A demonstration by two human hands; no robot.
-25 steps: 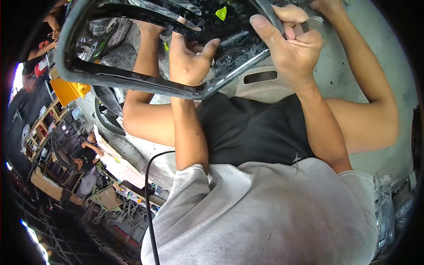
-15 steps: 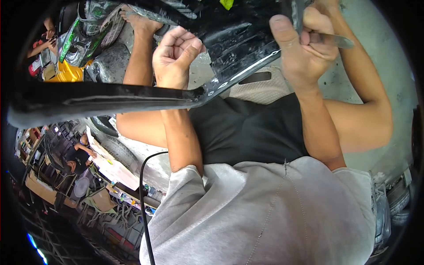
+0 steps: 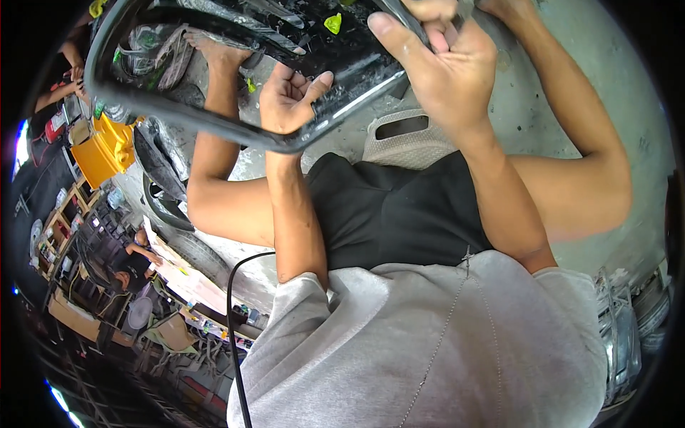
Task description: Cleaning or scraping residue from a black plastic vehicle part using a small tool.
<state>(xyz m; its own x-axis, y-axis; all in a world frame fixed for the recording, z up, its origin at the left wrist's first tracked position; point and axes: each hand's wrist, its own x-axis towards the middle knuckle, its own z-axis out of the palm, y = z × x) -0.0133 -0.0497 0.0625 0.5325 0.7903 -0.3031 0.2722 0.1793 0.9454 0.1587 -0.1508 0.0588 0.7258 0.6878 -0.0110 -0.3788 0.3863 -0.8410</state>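
Note:
A large glossy black plastic panel [image 3: 349,85], with a bent rim looping around an opening on its left, is held up over my lap. My left hand [image 3: 289,103] is closed at the panel's inner edge, fingers curled and thumb pressed near it. Higher on the right, my right hand [image 3: 453,78] has its thumb laid along the panel and its other fingers curled. A flat metal blade [image 3: 465,10] shows partly in those fingers, mostly hidden. Small yellow-green scraps [image 3: 333,23] cling to the panel's dark, scuffed surface.
A light textured plastic stool [image 3: 399,135] stands between my legs. Yellow plastic [image 3: 103,153] and dark parts lie to the left, near a tyre [image 3: 196,250] and a pale board [image 3: 185,274]. Other people are at the left. A black cable [image 3: 230,321] runs beside me.
The panel has tilted and moved up, so its looped rim now shows. My right hand has shifted left and up with the blade, whose tip no longer sticks out to the right.

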